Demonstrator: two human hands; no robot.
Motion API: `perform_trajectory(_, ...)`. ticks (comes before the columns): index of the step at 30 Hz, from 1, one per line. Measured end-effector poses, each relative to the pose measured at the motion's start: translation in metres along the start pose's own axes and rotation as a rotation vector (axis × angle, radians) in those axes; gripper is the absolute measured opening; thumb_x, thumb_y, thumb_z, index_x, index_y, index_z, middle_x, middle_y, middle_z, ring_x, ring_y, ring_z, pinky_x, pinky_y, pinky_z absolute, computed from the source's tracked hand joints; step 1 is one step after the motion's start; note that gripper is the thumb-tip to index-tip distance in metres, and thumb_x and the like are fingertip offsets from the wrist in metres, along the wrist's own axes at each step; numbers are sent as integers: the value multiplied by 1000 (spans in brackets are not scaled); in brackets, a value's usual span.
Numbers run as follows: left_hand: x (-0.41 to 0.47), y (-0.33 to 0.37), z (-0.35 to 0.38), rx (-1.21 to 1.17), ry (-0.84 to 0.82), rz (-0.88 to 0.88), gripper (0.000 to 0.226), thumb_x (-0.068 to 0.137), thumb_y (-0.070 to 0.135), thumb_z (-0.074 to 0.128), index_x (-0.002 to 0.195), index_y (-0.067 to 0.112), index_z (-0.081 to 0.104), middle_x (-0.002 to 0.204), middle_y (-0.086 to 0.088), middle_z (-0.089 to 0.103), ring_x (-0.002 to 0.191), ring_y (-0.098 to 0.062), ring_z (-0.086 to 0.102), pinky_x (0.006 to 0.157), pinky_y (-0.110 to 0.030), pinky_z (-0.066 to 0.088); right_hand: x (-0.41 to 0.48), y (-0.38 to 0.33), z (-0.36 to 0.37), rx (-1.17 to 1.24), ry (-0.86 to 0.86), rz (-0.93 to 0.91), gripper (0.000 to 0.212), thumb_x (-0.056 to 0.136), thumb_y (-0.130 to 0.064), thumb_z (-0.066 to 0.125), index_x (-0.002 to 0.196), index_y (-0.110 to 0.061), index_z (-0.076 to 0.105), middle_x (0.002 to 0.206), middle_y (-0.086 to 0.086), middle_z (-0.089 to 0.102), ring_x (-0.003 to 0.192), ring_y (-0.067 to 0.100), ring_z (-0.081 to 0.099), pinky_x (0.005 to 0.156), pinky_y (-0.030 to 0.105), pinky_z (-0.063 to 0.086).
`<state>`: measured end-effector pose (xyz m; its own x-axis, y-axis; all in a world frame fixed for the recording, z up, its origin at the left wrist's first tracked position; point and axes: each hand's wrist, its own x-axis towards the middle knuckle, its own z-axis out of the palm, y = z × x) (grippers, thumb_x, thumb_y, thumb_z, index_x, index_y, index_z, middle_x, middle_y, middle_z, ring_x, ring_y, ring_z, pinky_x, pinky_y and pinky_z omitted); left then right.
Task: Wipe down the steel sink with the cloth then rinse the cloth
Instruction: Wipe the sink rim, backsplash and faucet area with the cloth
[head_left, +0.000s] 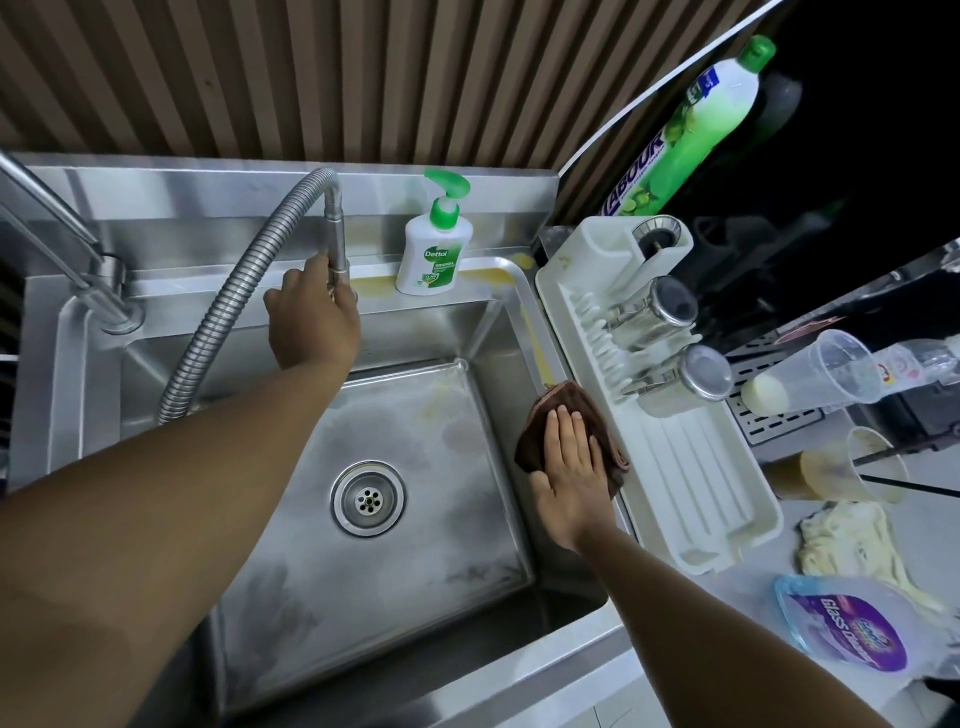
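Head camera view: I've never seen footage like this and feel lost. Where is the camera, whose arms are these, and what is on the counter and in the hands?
There is no machine here. A person wears one camera on the head, and it looks down at their own two hands. The left hand grips the upright steel tap pipe behind the square steel sink. The right hand lies flat, pressing a brown cloth on the sink's right rim. Nearby are a white-and-green pump soap bottle and a white plastic dish rack holding two steel cups.
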<state>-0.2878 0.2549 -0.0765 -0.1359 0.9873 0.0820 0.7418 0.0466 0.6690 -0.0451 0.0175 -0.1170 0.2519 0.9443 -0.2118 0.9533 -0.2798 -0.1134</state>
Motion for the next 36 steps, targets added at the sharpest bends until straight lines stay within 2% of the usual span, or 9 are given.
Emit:
perform_trajectory(3,1,0,0,-4,-3,-2,27,99,27,50,123,16,58,117,-14,60,110,-41,48,75,-43,41,16,-5,-3,-11,-3,-3,88,80,-45,11,158,-7,-1,167,14,0,154,24,-8,118,32,-15)
perform_trajectory(8,2,-2,-2,-32,-25,-12,27,99,28,50,122,19,59,117,-12,60,112,-39,48,79,-45,45,18,-4,-4,10,-16,-14,87,81,-45,12,158,-6,-1,167,13,0,154,23,-8,120,34,-12)
perform_trajectory(13,2,-2,-3,-51,-32,-12,27,99,31,48,122,20,59,117,-12,60,113,-39,48,81,-47,46,-18,3,2,42,-25,-26,82,84,-40,18,158,-7,1,167,11,4,153,20,-8,120,31,-12)
perform_trajectory(18,3,-3,-3,-56,-31,1,25,99,32,48,118,19,58,116,-13,60,111,-40,49,80,-46,45,-63,10,7,49,-83,25,80,84,-43,14,155,-15,-12,165,4,-10,151,15,-20,123,34,-12)
perform_trajectory(21,3,-4,-2,-58,-23,3,25,99,32,48,117,18,58,115,-14,60,110,-41,49,80,-48,45,-70,8,8,13,-115,55,80,84,-44,12,153,-17,-17,167,8,-10,150,16,-23,117,29,-21)
perform_trajectory(25,4,-5,0,-49,1,13,27,99,32,48,117,16,59,115,-14,61,110,-41,49,80,-47,45,-62,5,4,-9,-118,63,80,83,-46,11,152,-19,-21,166,8,-12,149,16,-25,114,27,-26)
perform_trajectory(31,4,-5,1,-45,18,25,27,99,32,49,115,15,60,115,-16,61,109,-42,50,81,-48,45,-21,2,-3,6,-89,33,85,81,-46,12,155,-14,-15,167,11,-8,151,18,-19,117,29,-21)
perform_trajectory(36,4,-5,2,-41,27,33,25,99,32,49,113,15,61,113,-15,62,108,-41,50,77,-45,44,25,-10,-10,-15,-74,25,89,79,-49,6,157,-11,-13,167,12,-12,153,23,-17,117,33,-19)
